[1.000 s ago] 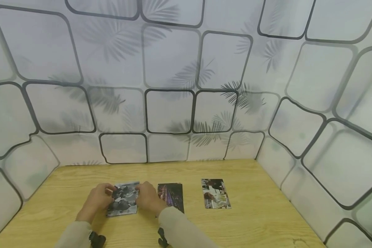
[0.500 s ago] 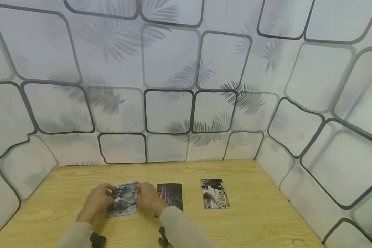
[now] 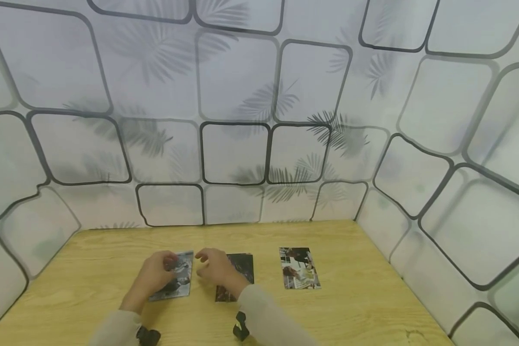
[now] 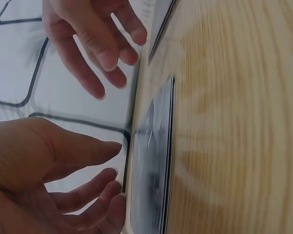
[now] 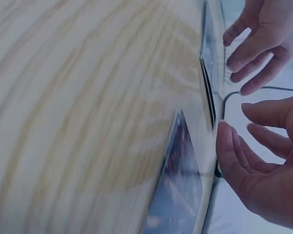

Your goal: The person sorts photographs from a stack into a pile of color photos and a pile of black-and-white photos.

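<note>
A small stack of photo prints (image 3: 182,281) with a grey picture on top lies at the left of the table. My left hand (image 3: 155,274) hovers over it with fingers relaxed; in the left wrist view, daylight shows between that hand (image 4: 53,165) and the stack (image 4: 151,161). My right hand (image 3: 216,269) is lifted between this stack and a dark photo print (image 3: 244,266), partly covering the dark one. Loosely bent and holding nothing, the right hand's fingers (image 5: 229,146) show in the right wrist view, near the dark print (image 5: 176,190).
A colour photo print (image 3: 300,269) lies apart on the right. The wood-grain table (image 3: 350,307) meets a patterned cloth wall (image 3: 238,154) at the back and sides.
Both hands have let go of the grey stack's edges and lifted. The left hand moved right over the stack; the right hand drew slightly right, away from it. The prints stay put.
</note>
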A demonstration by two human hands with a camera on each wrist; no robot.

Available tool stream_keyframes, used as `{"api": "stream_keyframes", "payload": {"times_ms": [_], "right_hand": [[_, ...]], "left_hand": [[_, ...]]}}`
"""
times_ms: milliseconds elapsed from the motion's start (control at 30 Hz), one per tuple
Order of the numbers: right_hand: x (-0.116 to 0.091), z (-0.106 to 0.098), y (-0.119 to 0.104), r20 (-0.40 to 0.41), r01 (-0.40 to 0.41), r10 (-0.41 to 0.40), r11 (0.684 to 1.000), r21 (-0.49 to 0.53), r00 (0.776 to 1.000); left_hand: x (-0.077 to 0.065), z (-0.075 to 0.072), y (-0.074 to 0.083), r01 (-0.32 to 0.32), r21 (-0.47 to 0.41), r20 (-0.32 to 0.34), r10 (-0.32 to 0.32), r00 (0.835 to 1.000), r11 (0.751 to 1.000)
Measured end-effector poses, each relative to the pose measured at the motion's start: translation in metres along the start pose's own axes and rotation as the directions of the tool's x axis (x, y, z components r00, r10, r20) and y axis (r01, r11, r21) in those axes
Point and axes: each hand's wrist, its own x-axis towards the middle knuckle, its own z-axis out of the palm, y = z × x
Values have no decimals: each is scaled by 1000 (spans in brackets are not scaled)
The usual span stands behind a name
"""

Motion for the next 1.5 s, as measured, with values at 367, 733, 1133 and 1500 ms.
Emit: {"api": "stream_keyframes", "payload": {"times_ms": [367, 733, 1133, 1500], "right_hand": [[-14, -36, 29, -46, 3, -3, 1000, 2, 999], [-29, -60, 54, -109, -18, 17, 1000, -10, 994], [-37, -70, 75, -189, -157, 155, 988, 5, 970], [-47, -78, 70, -187, -216, 236, 969, 121, 954]], "left_hand": [[2, 23, 29, -21, -120, 59, 28, 998, 993], [2, 43, 44, -18, -106, 71, 26, 997, 994], [5, 57, 50, -34, -102, 75, 42, 996, 994], [9, 69, 52, -35, -138, 94, 48, 994, 990]]}}
